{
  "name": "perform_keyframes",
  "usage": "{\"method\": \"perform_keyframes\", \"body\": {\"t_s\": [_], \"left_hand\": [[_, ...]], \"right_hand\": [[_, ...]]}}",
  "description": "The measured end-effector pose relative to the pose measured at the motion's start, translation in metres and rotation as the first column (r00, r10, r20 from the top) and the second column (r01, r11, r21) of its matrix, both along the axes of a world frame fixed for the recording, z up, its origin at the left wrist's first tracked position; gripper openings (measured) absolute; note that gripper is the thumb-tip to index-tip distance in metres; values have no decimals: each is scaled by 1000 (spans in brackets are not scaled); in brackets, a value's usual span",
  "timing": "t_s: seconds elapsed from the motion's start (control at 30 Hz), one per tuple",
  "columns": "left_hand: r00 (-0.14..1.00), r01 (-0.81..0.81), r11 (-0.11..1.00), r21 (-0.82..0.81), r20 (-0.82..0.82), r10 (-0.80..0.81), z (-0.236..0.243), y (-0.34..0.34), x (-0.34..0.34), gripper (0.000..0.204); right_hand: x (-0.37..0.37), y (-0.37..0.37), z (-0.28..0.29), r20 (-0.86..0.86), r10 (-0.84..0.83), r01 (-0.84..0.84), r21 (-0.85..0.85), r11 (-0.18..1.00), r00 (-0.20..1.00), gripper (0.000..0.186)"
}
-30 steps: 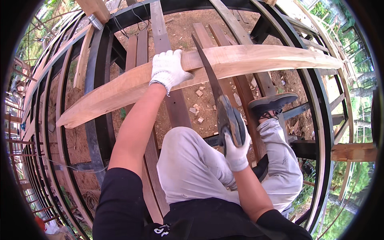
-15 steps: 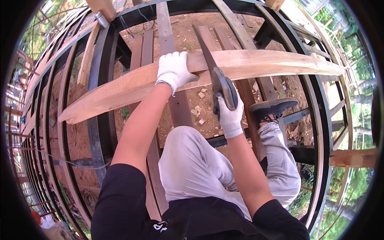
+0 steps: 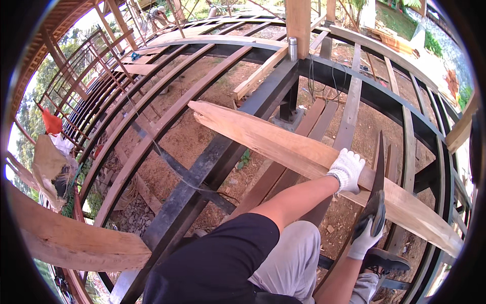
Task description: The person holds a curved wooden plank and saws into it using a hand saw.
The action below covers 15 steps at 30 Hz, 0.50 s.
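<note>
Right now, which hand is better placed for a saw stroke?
Probably the right hand: it holds the saw, whose blade crosses the timber in view. The left hand grasps the timber, beside the blade.

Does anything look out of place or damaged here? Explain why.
The silvery, flask-like cylinder stands upright on the black beam beside the wooden post, odd among building timber. The left end of the plank under the left hand looks uneven, though whether that is damage, I cannot tell.
</note>
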<state>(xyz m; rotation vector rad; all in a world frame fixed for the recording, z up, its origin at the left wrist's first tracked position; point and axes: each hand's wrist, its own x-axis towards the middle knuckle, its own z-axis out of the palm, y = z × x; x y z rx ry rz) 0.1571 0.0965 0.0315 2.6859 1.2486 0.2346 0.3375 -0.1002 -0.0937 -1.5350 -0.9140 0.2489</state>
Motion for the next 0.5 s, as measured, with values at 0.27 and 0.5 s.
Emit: {"method": "perform_keyframes", "body": {"t_s": [0.27,0.5], "left_hand": [[1000,-3,998,64,27,1,-3,9,-3,77],[999,-27,997,72,25,26,-9,1,-21,74]], "right_hand": [[-33,-80,17,-244,57,-67,-30,997,968,42],[-95,-150,44,-118,-16,10,-48,999,993,56]]}}
